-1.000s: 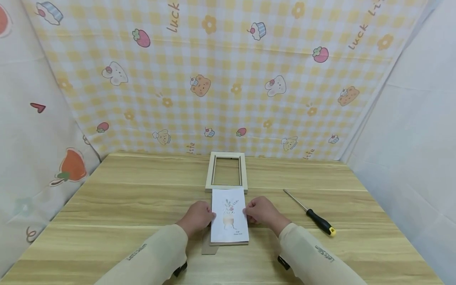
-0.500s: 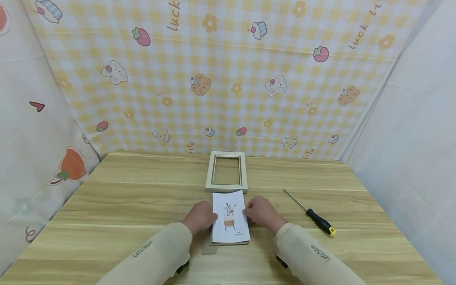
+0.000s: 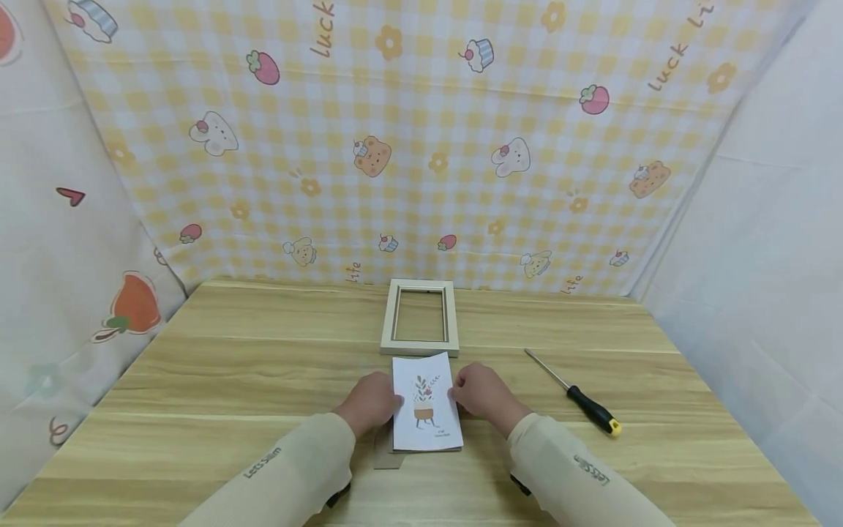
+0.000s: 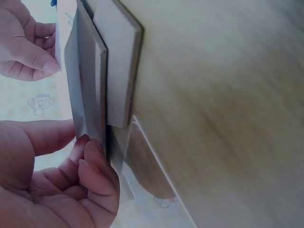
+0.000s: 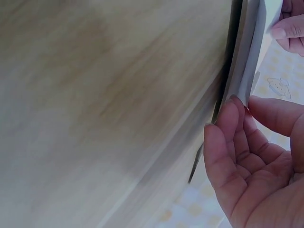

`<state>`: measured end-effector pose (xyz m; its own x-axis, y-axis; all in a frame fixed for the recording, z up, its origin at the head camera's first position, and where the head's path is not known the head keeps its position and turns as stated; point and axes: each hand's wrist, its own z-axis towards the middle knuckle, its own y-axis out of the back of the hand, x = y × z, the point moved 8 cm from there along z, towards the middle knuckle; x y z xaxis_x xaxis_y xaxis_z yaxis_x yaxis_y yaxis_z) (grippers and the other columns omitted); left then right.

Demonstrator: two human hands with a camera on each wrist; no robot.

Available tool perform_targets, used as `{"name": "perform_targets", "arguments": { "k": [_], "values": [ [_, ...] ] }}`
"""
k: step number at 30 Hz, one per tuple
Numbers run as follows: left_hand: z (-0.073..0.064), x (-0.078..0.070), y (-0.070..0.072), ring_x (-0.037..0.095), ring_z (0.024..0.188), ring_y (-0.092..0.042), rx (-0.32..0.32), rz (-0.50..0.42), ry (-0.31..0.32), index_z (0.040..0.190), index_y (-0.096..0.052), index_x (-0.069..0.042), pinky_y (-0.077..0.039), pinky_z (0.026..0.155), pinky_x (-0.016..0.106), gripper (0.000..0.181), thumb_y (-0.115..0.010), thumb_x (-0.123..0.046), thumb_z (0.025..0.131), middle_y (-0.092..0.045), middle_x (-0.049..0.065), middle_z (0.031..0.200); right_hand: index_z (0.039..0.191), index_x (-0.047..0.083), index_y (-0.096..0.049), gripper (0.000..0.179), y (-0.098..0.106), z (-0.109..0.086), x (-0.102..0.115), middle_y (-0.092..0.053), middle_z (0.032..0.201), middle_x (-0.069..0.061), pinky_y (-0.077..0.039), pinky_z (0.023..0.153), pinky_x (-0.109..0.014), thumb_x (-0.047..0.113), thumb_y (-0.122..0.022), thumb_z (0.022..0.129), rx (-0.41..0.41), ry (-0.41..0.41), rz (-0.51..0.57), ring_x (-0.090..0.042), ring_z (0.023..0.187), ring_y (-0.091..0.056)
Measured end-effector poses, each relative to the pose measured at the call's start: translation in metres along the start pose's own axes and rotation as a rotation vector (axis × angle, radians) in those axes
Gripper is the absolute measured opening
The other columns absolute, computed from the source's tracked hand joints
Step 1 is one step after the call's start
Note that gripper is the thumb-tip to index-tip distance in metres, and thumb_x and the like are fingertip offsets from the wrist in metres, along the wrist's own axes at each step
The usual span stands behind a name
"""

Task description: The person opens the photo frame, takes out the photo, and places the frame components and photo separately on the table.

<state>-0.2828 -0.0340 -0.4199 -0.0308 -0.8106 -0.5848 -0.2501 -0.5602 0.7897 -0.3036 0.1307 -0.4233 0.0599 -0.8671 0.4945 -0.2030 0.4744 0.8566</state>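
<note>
A white picture print point(image 3: 428, 428) with a potted-plant drawing lies between my hands in the head view. My left hand point(image 3: 370, 401) pinches its left edge and my right hand point(image 3: 484, 389) its right edge, thumbs on top. The left wrist view shows the sheet point(image 4: 71, 80) bowed up slightly over a grey-brown board point(image 4: 92, 66), with another thick board point(image 4: 122, 61) beneath. Curled fingertips of the left hand point(image 4: 61, 175) are at the sheet's edge. In the right wrist view, thumb and fingers of the right hand point(image 5: 256, 152) meet at the opposite edge.
A cream picture frame point(image 3: 388, 322), its opening showing tabletop, lies just beyond the print. A screwdriver point(image 3: 586, 406) with a black and yellow handle lies to the right. A clear pane point(image 4: 156, 175) juts out under the boards. Patterned cloth hangs behind the table.
The print has come slightly toward me, away from the frame, and its drawing shows more clearly. My left hand has shifted a little right. Frame and screwdriver stay put.
</note>
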Motion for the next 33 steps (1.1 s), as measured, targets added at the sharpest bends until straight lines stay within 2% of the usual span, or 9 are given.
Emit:
{"name": "perform_targets", "arguments": {
  "k": [10, 20, 23, 33],
  "values": [
    [-0.0018, 0.0002, 0.0021, 0.017, 0.055, -0.044, -0.017, -0.006, 0.007, 0.068, -0.055, -0.002, -0.036, 0.051, 0.026, 0.023, -0.06, -0.005, 0.091, -0.045, 0.004, 0.061, 0.068, 0.007, -0.059, 0.022, 0.0022, -0.003, 0.0021, -0.051, 0.061, 0.001, -0.037, 0.053, -0.024, 0.012, -0.068, 0.088, -0.007, 0.036, -0.038, -0.013, 0.058, -0.046],
    [-0.0024, 0.0024, -0.001, 0.018, 0.058, -0.045, 0.004, -0.036, 0.037, 0.076, -0.058, 0.001, -0.037, 0.052, 0.027, 0.017, -0.06, -0.006, 0.091, -0.048, 0.006, 0.065, 0.068, 0.008, -0.058, 0.023, 0.0003, -0.0019, 0.0038, -0.051, 0.063, 0.001, -0.038, 0.056, -0.026, 0.013, -0.068, 0.088, -0.013, 0.048, -0.127, -0.014, 0.059, -0.046],
    [-0.0025, 0.0026, -0.0005, 0.018, 0.057, -0.045, 0.0, -0.023, 0.03, 0.075, -0.058, 0.001, -0.036, 0.052, 0.026, 0.018, -0.06, -0.006, 0.091, -0.048, 0.006, 0.064, 0.067, 0.009, -0.057, 0.024, -0.0012, -0.0016, 0.0036, -0.05, 0.062, 0.001, -0.038, 0.056, -0.027, 0.014, -0.068, 0.088, -0.018, 0.055, -0.135, -0.014, 0.059, -0.045],
    [-0.0052, 0.0065, -0.0001, 0.016, 0.054, -0.042, 0.013, -0.041, 0.077, 0.069, -0.054, -0.003, -0.033, 0.049, 0.024, 0.024, -0.06, -0.007, 0.091, -0.044, 0.004, 0.061, 0.063, 0.01, -0.057, 0.028, -0.0025, -0.004, 0.0029, -0.048, 0.057, 0.003, -0.035, 0.052, -0.025, 0.017, -0.07, 0.087, -0.014, 0.062, -0.14, -0.012, 0.055, -0.044]
  ]
}}
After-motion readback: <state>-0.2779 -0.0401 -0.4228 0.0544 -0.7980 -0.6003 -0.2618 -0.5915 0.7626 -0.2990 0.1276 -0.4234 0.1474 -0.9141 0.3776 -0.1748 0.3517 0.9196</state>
